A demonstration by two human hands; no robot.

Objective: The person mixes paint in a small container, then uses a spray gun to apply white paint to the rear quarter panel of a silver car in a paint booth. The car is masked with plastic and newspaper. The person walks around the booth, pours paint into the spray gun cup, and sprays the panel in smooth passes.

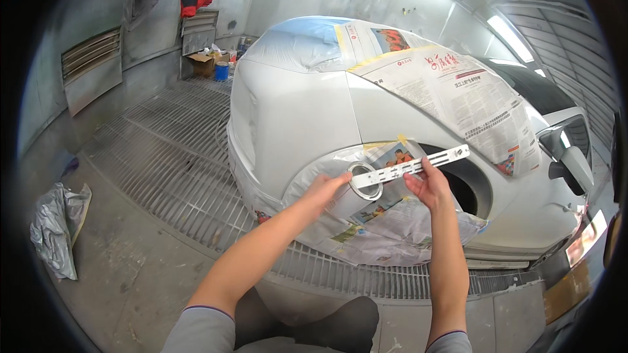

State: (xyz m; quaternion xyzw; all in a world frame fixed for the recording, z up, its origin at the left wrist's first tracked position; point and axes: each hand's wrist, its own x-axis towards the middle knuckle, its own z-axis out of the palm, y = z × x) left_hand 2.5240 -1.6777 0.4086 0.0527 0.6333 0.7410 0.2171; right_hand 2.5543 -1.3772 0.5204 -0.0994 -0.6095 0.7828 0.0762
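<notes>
My left hand (327, 191) is closed at the side of a pale round can (379, 195) with a shiny metal rim, its mouth facing up toward me. In my right hand (430, 186) is a long white mixing stick (451, 155) with dark slots and markings, pinched between thumb and fingers. The stick's left end lies over the can's mouth, close to my left fingertips. What is inside the can is hard to make out. Behind both hands stands a white car (297, 104), its wheel opening (471, 186) partly covered with newspaper and clear film.
Newspaper (471, 91) is taped over the car's windows, with a side mirror (571, 168) to the right. Metal floor grating (163, 131) runs around the car. A cardboard box (201, 65) and blue can (222, 71) stand far left; crumpled silvery sheeting (55, 229) lies nearer.
</notes>
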